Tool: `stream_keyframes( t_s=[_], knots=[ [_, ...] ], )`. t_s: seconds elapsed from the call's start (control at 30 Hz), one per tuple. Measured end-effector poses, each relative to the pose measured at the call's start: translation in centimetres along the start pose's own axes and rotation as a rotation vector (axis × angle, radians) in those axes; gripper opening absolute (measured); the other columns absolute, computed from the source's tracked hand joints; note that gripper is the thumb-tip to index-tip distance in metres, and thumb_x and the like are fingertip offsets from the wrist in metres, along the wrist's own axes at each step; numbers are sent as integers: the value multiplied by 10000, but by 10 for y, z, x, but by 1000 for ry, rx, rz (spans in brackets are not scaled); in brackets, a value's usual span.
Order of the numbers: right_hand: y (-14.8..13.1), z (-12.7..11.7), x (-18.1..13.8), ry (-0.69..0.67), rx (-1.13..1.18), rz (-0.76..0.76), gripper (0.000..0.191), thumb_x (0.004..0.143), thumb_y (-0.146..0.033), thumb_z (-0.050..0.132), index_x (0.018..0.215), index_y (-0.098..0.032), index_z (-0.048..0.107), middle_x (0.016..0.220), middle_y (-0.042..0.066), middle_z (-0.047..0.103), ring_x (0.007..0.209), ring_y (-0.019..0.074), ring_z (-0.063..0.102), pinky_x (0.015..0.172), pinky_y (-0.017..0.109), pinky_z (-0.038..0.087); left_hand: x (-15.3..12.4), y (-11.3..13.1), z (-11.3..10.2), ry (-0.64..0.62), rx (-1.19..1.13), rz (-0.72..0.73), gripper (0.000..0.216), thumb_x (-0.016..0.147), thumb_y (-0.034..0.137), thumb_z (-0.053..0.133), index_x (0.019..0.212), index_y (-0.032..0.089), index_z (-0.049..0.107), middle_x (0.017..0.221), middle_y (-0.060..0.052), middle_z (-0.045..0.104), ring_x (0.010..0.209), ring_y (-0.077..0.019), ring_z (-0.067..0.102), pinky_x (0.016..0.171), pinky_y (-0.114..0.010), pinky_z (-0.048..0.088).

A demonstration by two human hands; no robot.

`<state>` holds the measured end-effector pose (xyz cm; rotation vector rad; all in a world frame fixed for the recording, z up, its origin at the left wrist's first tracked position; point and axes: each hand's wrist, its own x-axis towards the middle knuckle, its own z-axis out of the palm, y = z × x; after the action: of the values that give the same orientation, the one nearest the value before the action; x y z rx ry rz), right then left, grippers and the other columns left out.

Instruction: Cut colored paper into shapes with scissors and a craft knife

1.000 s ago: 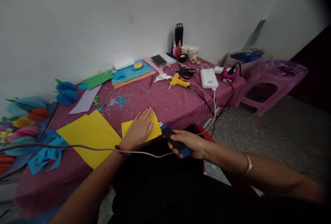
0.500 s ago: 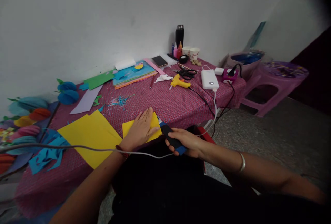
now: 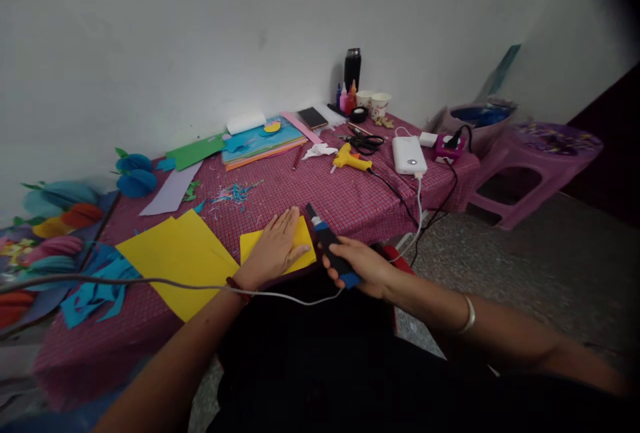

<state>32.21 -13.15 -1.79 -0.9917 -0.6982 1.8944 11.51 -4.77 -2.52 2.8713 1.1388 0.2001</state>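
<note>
My left hand (image 3: 277, 244) lies flat on a folded yellow paper (image 3: 306, 246) at the table's front edge, its fingers stretched out. In my right hand (image 3: 357, 261) is a black-and-blue hand tool (image 3: 331, 244), with a pale metallic section near its dark front end. Its exact kind does not show clearly. The tool points up and left, just right of the folded paper and apart from it. Larger yellow sheets (image 3: 180, 253) lie left of my left hand, partly under that forearm.
On the checked tablecloth (image 3: 280, 186) lie paper scraps (image 3: 235, 194), a yellow glue gun (image 3: 353, 157), scissors (image 3: 366, 143) and a white power bank (image 3: 409, 155). Coloured paper ornaments (image 3: 60, 199) sit at left. A cable (image 3: 190, 285) crosses above my left wrist. A pink stool (image 3: 535, 166) stands right.
My right hand has drawn the tool away from the right edge of the folded paper and turned its front end up, exposing it. My left hand still presses the paper.
</note>
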Motion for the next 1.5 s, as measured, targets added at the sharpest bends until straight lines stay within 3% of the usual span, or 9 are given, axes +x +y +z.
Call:
stream_keyframes(
  t_s=[0.13,0.27,0.37,0.47,0.57,0.7,0.8,1.03,1.5],
  knots=[
    [-31,-21,-2,62,-118,-109,116,847,-279,514,919,-191,490,719,-8,567,512,99,510,413,208,412,0,-1,1,4,-47,-8,734,928,549,299,1470,65,191,1530,-204,227,1420,-283,208,1143,-454,195],
    [-69,-44,18,117,-894,-310,146,823,-268,545,943,-185,547,836,49,628,678,169,585,593,294,479,0,-8,-3,52,-326,-52,677,941,528,259,1474,111,216,1530,-155,264,1414,-252,238,1151,-460,186],
    [-90,-55,46,282,-1501,-613,281,810,-215,565,1085,-159,586,1066,126,628,992,271,573,863,395,447,-2,-16,-7,165,-674,-155,585,949,496,251,1373,139,438,1444,-128,436,1348,-227,374,1134,-416,253],
    [-96,-58,66,351,-1754,-701,347,816,-210,576,1155,-136,587,1183,169,575,1117,321,513,962,461,386,-3,-19,-11,290,-1015,-310,435,911,469,413,1139,179,644,1226,-93,633,1181,-229,546,1064,-399,361],
    [-88,-49,63,245,-1731,-792,454,817,-265,624,1250,-154,541,1260,168,524,1180,328,469,1001,505,348,-4,-21,-11,416,-1329,-416,311,827,431,577,893,155,704,967,-87,708,969,-216,633,959,-392,450],
    [-66,-23,38,-328,-1550,-839,673,768,-383,707,1368,-237,439,1372,116,456,1267,275,415,1058,452,317,-1,-24,-8,501,-1601,-446,216,796,360,628,759,153,679,805,-45,685,824,-155,635,881,-345,478],
    [-50,-9,31,-515,-1540,-774,668,715,-341,763,1324,-266,498,1406,100,440,1304,280,375,1076,477,272,0,-26,-7,509,-1669,-443,204,800,343,616,747,151,662,788,-37,673,799,-140,627,866,-340,478],
    [-35,-10,58,-490,-1416,-794,162,861,-251,594,998,-236,679,1203,95,600,1156,234,518,1008,463,353,0,-25,-7,498,-1629,-423,197,781,337,626,725,150,652,769,-28,653,756,-127,607,836,-333,477],
    [-27,2,63,-256,-1264,-684,280,911,-305,421,715,-201,592,824,40,629,829,188,582,800,327,423,0,-27,-4,465,-1600,-399,209,810,329,589,739,144,655,781,-36,652,754,-124,606,815,-312,479]
  ],
)
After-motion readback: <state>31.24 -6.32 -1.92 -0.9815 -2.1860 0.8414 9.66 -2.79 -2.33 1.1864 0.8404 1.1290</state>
